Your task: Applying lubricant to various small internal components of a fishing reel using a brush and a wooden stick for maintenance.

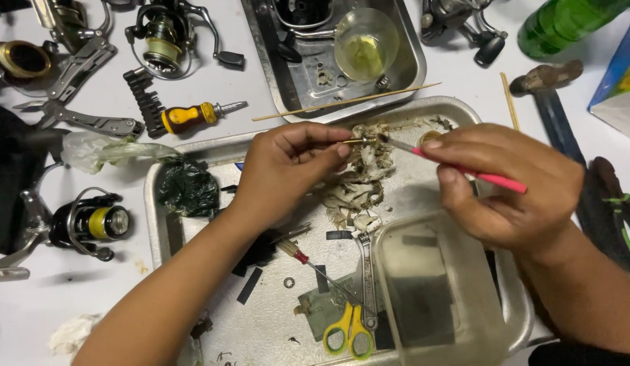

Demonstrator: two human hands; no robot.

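Centre frame, over the metal tray (167, 224): I am pinching a small brass part (359, 141) in my closed left hand (284, 169); my right hand (508, 186), gripping a pink brush (464, 171), is brushing it—light strokes best.

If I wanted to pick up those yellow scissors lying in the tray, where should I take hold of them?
Probably by the two yellow handle loops of the scissors, coming from above at the tray's near edge. The loops lie flat, bare and nearest you; the blades point away, partly under a screwdriver and wrench.
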